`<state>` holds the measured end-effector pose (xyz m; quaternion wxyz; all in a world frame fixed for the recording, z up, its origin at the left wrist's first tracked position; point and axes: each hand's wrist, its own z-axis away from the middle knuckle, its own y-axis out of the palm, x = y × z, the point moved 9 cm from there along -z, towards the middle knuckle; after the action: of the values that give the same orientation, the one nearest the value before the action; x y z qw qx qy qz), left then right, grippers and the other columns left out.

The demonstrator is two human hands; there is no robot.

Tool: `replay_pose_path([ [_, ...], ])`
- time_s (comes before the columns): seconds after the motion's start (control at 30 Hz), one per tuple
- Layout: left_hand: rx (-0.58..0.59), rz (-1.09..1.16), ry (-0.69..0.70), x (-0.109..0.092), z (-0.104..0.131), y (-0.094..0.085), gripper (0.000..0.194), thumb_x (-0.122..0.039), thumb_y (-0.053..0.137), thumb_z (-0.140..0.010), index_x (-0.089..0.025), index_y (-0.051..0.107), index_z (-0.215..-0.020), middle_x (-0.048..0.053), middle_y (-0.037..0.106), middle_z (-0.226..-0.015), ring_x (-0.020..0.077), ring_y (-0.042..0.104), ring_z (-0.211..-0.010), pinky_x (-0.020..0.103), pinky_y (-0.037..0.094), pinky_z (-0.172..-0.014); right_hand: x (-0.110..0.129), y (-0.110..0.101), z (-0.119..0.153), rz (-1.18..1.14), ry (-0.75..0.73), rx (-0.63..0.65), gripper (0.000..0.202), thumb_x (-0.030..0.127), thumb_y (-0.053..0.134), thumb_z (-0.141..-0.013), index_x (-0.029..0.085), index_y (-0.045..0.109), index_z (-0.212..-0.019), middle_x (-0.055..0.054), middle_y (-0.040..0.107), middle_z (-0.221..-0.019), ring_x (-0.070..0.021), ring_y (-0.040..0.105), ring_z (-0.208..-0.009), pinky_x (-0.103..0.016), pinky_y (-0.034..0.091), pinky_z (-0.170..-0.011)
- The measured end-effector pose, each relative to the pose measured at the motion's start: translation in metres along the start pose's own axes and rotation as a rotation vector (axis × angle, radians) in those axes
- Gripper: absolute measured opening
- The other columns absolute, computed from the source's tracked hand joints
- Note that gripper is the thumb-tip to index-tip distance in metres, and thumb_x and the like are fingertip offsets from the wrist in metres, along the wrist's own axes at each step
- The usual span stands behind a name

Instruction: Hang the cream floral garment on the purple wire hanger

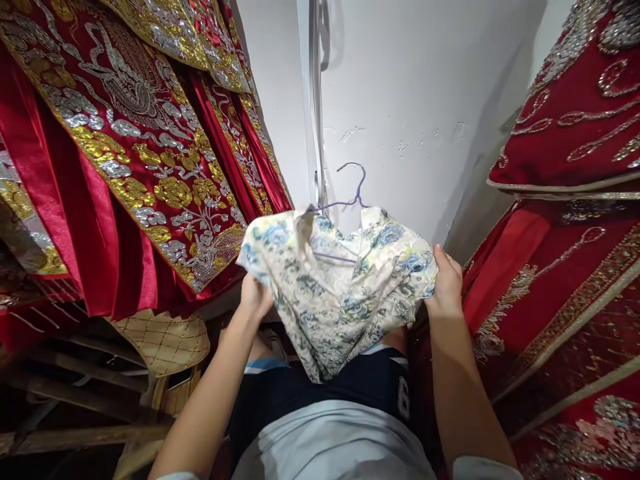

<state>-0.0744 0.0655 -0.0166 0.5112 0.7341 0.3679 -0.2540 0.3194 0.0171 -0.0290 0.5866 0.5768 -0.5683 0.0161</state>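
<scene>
A white garment with blue and yellow floral print [345,300] is spread between my hands. It hangs on a thin purple wire hanger [358,195], whose hook points up and touches nothing that I can make out. My left hand [256,297] grips the garment at its left sleeve, with most of the fingers hidden under the cloth. On the other side my right hand [447,277] holds the right sleeve edge, thumb on top. The garment's lower part narrows to a point above my lap.
Red embroidered garments with gold and silver sequins [173,190] hang at the left. More red beaded garments [530,267] hang at the right. Ahead stands a white wall [400,100] with a vertical pipe. A quilted cream seat [165,340] and wooden bars are at the lower left.
</scene>
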Motion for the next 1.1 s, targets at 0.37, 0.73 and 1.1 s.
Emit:
replay_pose_path([
  [0.37,-0.297,-0.454,-0.068,0.046,0.057,-0.067,0.054,-0.044,0.085,-0.066,-0.014,0.071,-0.108,0.014,0.074,-0.113,0.0336,0.064,-0.117,0.040,0.052,-0.098,-0.024,0.040,-0.016,0.068,0.012,0.010,0.037,0.050,0.082,-0.070,0.019,0.067,-0.084,-0.005,0.072,-0.087,-0.0230,0.071,-0.100,-0.033,0.059,-0.084],
  [0.73,-0.234,-0.475,-0.163,0.074,0.099,-0.057,0.062,-0.046,0.085,-0.066,-0.010,0.070,-0.114,0.016,0.071,-0.121,0.0350,0.062,-0.122,0.045,0.046,-0.107,-0.033,0.006,0.008,0.284,-0.038,0.066,0.043,0.059,0.073,-0.077,0.018,0.069,-0.089,-0.003,0.070,-0.087,-0.0182,0.066,-0.090,-0.028,0.053,-0.079],
  [1.1,-0.316,-0.490,-0.108,0.060,0.110,-0.062,0.042,-0.036,0.085,-0.068,-0.015,0.072,-0.102,0.011,0.074,-0.111,0.0316,0.063,-0.121,0.045,0.044,-0.109,-0.049,-0.055,0.059,0.403,-0.101,-0.143,0.039,0.055,0.064,-0.079,0.017,0.064,-0.089,-0.002,0.063,-0.082,-0.0078,0.039,-0.052,-0.021,0.031,-0.047],
])
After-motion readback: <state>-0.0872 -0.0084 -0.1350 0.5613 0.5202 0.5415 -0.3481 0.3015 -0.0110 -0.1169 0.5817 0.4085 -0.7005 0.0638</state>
